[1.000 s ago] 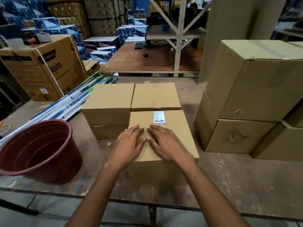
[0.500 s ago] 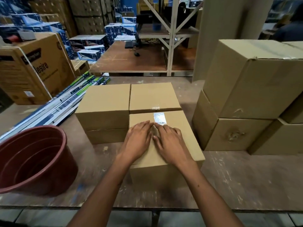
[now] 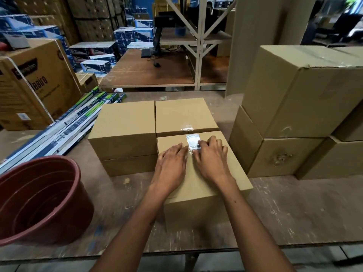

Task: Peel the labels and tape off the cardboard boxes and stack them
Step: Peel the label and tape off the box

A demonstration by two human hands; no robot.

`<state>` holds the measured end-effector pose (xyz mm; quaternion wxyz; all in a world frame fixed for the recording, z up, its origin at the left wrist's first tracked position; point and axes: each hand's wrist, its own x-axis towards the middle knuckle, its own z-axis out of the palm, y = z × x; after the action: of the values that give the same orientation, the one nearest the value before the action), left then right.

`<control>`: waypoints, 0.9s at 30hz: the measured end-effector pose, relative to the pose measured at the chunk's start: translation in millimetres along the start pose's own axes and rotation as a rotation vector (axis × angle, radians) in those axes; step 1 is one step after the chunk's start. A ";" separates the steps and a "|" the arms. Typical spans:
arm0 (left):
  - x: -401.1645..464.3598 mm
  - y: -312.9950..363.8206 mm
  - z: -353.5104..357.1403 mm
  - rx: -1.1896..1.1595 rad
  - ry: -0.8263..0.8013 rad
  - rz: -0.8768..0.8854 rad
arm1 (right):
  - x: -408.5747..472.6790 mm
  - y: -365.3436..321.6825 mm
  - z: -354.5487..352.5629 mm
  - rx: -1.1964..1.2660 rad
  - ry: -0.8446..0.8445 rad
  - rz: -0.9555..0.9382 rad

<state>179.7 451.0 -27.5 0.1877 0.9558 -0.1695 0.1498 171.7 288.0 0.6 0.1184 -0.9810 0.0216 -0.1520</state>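
Observation:
A small cardboard box (image 3: 198, 179) stands at the middle of the table, with a white barcode label (image 3: 192, 140) stuck near the far edge of its top. My left hand (image 3: 172, 163) lies flat on the box top, its fingertips just left of the label. My right hand (image 3: 211, 159) rests beside it, fingers bent, the fingertips touching the label's lower right part. Behind it sit two more small boxes, one at the left (image 3: 125, 122) on top of another, and one at the right (image 3: 184, 114) with a shiny strip of tape (image 3: 186, 128) at its near edge.
A red-brown plastic tub (image 3: 39, 199) stands at the near left of the worn table (image 3: 294, 213). Large cardboard boxes (image 3: 304, 91) are stacked at the right. Long narrow packs (image 3: 68, 126) and a big printed carton (image 3: 29, 85) lie at the left.
Both hands have slid forward along the box top from its middle toward the label. The right fingertips now reach the label. The view has moved in closer.

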 end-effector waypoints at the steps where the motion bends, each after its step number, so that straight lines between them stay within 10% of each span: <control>1: 3.5 -0.6 0.0 0.017 -0.005 -0.002 | 2.2 -2.0 0.7 0.011 0.001 -0.008; 27: 28.3 -2.6 16.0 -0.098 0.069 -0.132 | 41.7 -22.8 15.6 0.193 0.035 0.445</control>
<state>209.7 439.2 -32.5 0.2496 0.9488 -0.1068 0.1615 216.3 310.3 3.8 0.2418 -0.9334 0.2248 -0.1405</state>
